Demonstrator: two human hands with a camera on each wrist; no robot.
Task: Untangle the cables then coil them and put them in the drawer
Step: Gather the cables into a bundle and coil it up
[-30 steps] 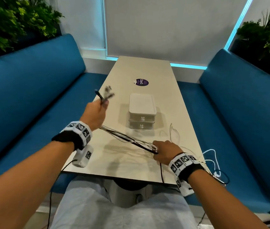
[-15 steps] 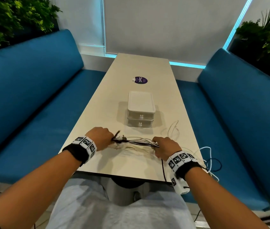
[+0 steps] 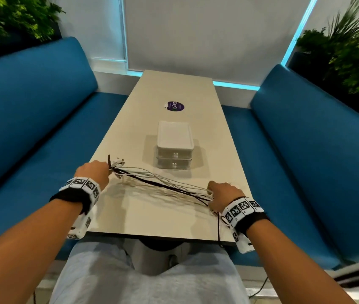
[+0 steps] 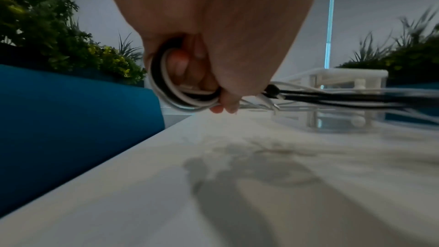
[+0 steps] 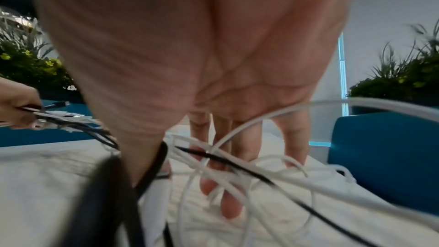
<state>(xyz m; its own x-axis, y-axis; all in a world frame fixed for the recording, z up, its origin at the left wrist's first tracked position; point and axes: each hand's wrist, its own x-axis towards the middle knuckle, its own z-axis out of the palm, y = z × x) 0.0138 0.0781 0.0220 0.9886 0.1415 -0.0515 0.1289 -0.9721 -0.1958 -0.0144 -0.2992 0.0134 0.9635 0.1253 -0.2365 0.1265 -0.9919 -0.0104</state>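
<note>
A bundle of white and black cables [image 3: 163, 185] runs taut just above the beige table [image 3: 152, 218] between my two hands. My left hand [image 3: 107, 170] grips one end of the bundle, with several plugs [image 3: 118, 162] sticking out past the fingers. In the left wrist view, loops of cable [image 4: 164, 89] lie wrapped inside the curled fingers. My right hand [image 3: 212, 198], near the table's right front corner, holds the other end loosely. There the cables [image 5: 297, 181] thread between thumb and fingers [image 5: 228, 208]. A white two-drawer box [image 3: 174, 154] stands behind, both drawers closed.
One black cable [image 3: 218, 229] drops over the table's front edge by my right wrist. A purple sticker [image 3: 174, 106] lies further back on the table. Blue sofas [image 3: 31, 128] flank the table on both sides, with plants behind them.
My left hand came down from high at the left to meet the right hand, then moved left again. The bundle is now stretched between the hands, and the slack by the right edge is gone.
</note>
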